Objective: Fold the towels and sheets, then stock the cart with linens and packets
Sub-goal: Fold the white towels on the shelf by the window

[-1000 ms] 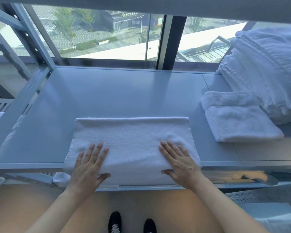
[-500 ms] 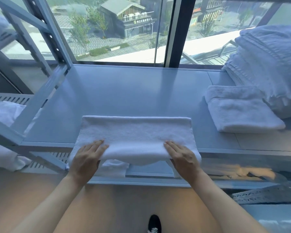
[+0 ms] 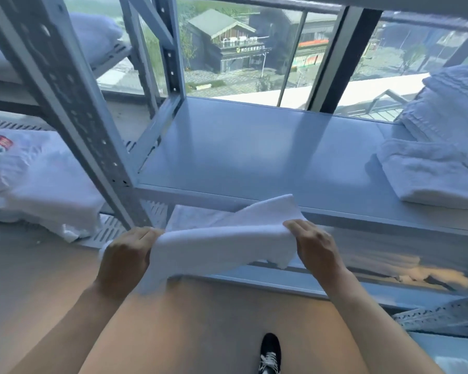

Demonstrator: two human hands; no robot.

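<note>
Over on the far left, the neighbouring rack's lower shelf [image 3: 125,225] has a heap of white linens [image 3: 46,190] on it, and one piece up top carries a red label [image 3: 3,143], but it's too blurry for me to read anything off it. Next comes the grey perforated upright [image 3: 73,109] of the rack.

Moving in, my left hand [image 3: 125,261] has its fingers curled round the left end of the white towel [image 3: 222,245], knuckles up. The towel hangs stretched between both grips, off the shelf and just in front of its front edge, sagging a bit at the lower left corner, with one flap tilted up toward the back. My right hand [image 3: 318,247] pinches the right end, fingers folded over the top edge.

Behind it the grey shelf [image 3: 254,157] runs flat toward the window. Out the window there's a building with a sign [image 3: 250,49] on its front, can't make out the characters.

Far right on the shelf sits a folded towel [image 3: 427,174], touching a tall stack of folded linens [image 3: 454,109] behind it. Down below, a black shoe [image 3: 270,352] on the floor.
</note>
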